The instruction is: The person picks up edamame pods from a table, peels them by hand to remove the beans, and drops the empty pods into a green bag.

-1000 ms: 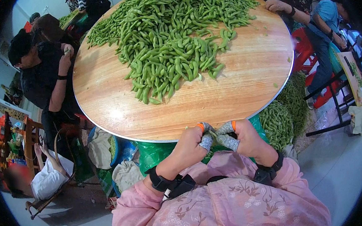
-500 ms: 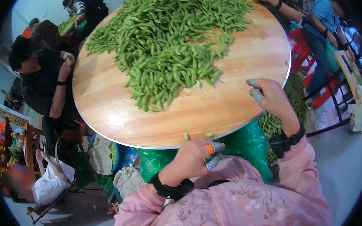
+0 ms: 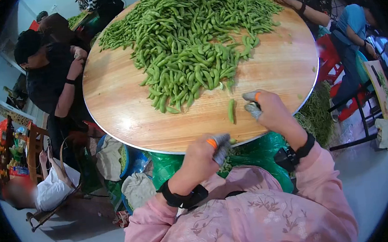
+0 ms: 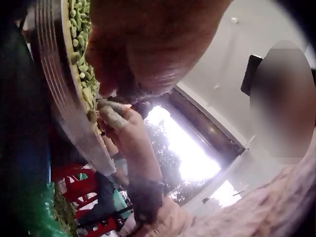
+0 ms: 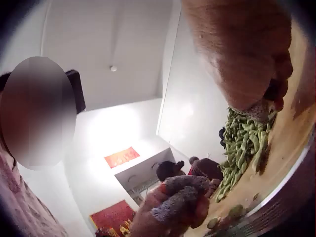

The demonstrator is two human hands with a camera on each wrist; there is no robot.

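My right hand (image 3: 265, 109), fingers curled, draws a single green edamame pod (image 3: 231, 110) from the pile at centre frame across the round wooden counter (image 3: 284, 65); my left hand (image 3: 205, 154) probably pinches something. Next: grasp it.

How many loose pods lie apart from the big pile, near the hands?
1. A single pod lies on the round table, just left of the right hand. The left hand at the table edge may hide another.

I see bare surface (image 3: 126, 112) along the near left rim, open for passing. The pod heap (image 3: 188, 45) blocks the far middle; one loose pod (image 3: 231, 110) lies near right.
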